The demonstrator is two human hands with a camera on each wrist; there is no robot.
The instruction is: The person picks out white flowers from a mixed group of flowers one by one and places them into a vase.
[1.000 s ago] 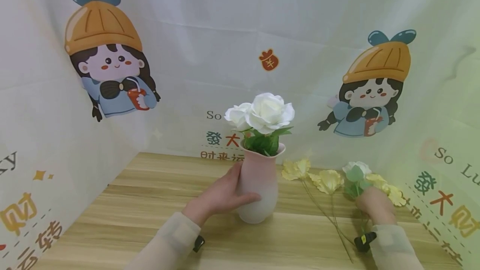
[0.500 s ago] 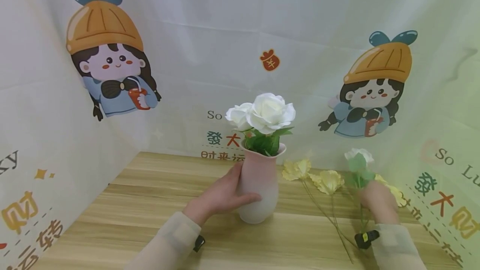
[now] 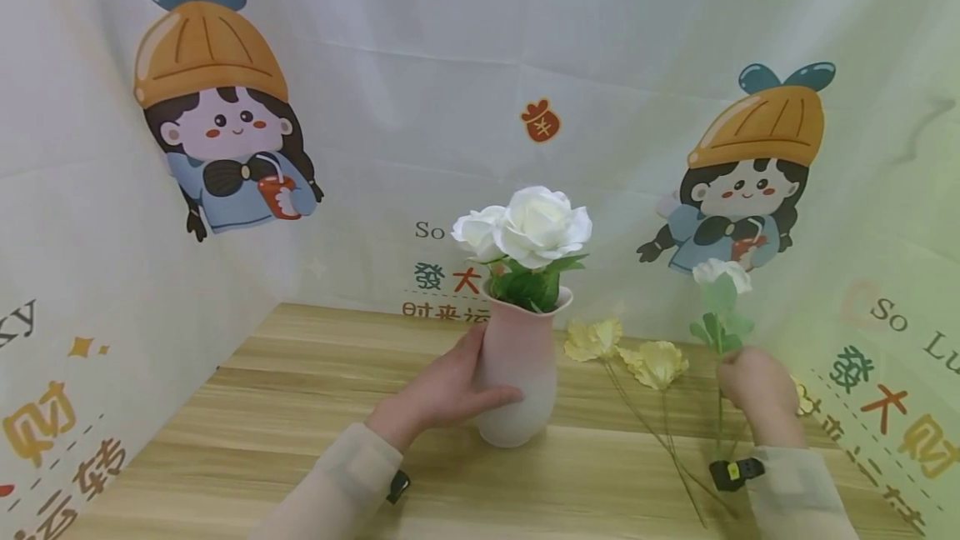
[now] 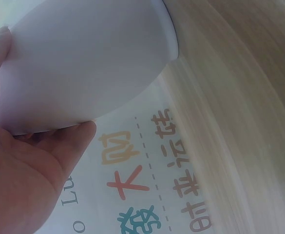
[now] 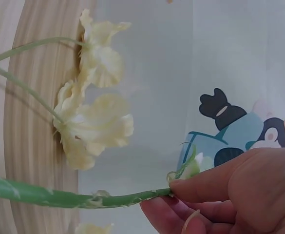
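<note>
A pink-to-white vase (image 3: 517,373) with a wavy rim stands upright on the table. White roses (image 3: 542,227) with green leaves fill its mouth. My left hand (image 3: 438,388) holds the vase from its left side, thumb across the front; the left wrist view shows the fingers (image 4: 79,141) against its pale wall. To the right, my right hand (image 3: 761,386) holds up another white rose (image 3: 722,275), bloom at the top. Thumb and fingers pinch its green stem (image 5: 108,201) in the right wrist view, where the hand hides most of the bloom.
Yellow flowers (image 3: 655,365) on thin stems lie on the wooden table (image 3: 315,407) between the vase and my right hand. Another yellow bloom (image 3: 803,397) peeks out behind that hand. A printed cloth (image 3: 420,107) rises behind and at both sides.
My right hand has lifted the white rose up from beside the yellow flowers at the right, and its bloom now stands higher. My left hand and the vase have stayed in place.
</note>
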